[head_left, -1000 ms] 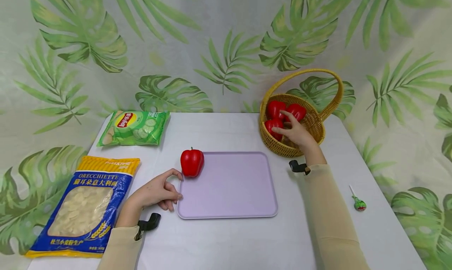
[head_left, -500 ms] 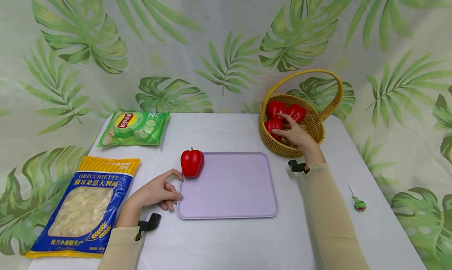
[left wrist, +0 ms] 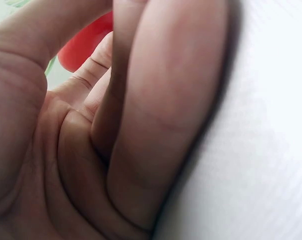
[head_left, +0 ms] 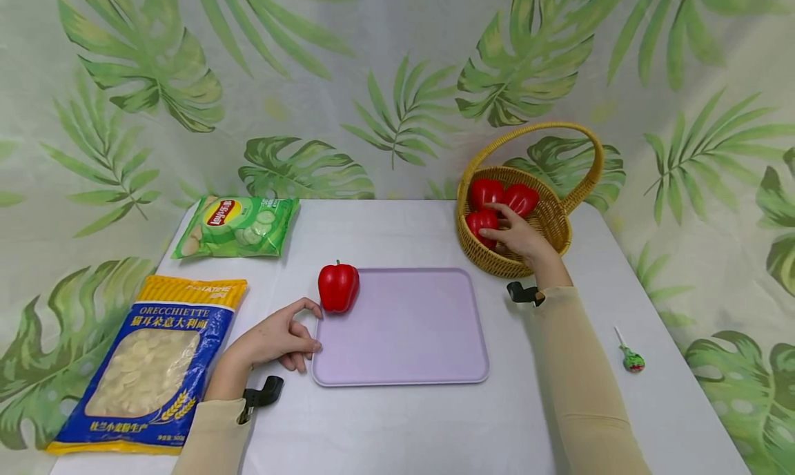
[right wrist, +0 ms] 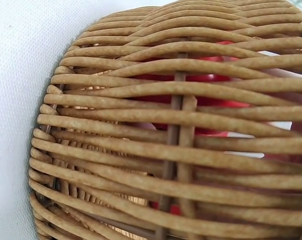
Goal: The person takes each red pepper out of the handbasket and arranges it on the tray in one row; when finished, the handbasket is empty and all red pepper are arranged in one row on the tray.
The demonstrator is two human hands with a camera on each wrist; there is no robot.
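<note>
In the head view, my right hand [head_left: 518,233] reaches into a wicker basket [head_left: 487,257] and grips the front red bell pepper [head_left: 480,225], thumb on its near side and fingers behind. Two more red peppers [head_left: 487,192] lie behind it. Through the weave of the basket [right wrist: 141,120], the right wrist view shows bits of red and of the hand. My left hand [head_left: 279,333] lies at the left rim of a lilac tray [head_left: 404,330], thumb and index fingertips touching the rim, other fingers loosely bent. A red bell pepper [head_left: 338,288] stands on the tray's far left corner.
A green bag of chips [head_left: 239,226] lies at the back left. In front of it is a blue and yellow pasta bag [head_left: 145,364], beside the left forearm. A wrapped lollipop [head_left: 632,359] lies to the right. The basket's tall handle [head_left: 534,126] arches behind the right hand.
My right hand's fingers have drawn in slightly around the front pepper in the basket. The left hand, the tray and the pepper on it stay where they were.
</note>
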